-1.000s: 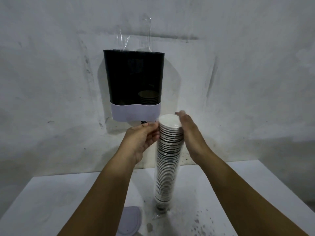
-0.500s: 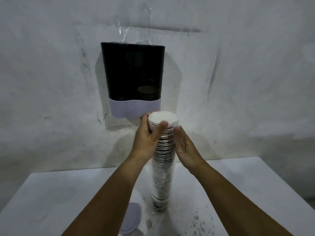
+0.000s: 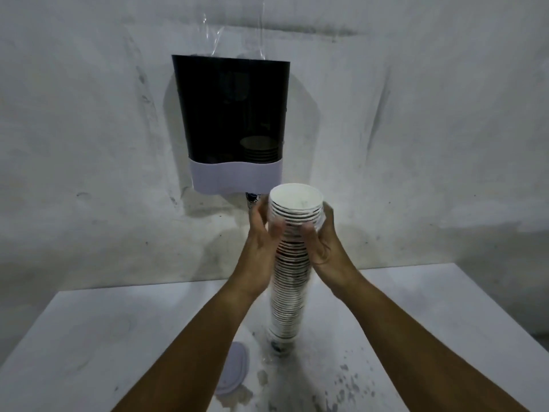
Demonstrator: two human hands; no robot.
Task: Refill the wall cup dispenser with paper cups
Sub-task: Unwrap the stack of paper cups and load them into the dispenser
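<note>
I've got a tall stack of paper cups dead centre, standing upright on the white table just below and a touch right of the wall cup dispenser. The stack is nested tight, white cups with dark printed bands showing at each rim, base ends upward, the topmost cup showing its pale round bottom to me. Some clear wrapping clings around the top of the stack; blurred there, I can't tell how far it reaches. My left hand is curled against the stack's left side near the top, my right hand wraps the right side at the same height, so both are clamped on the cups. The dispenser is a dark, see-through housing with a pale band across its bottom, fixed to the grey wall with clear tape running up from its top edge. Inside it, low on the right, I see a short stack of cups; one cup's printed rim pokes out underneath, right behind my left fingers. Left of the big stack's base, a pale lid-like piece lies flat on the table, with dark specks and stains off to the right.
</note>
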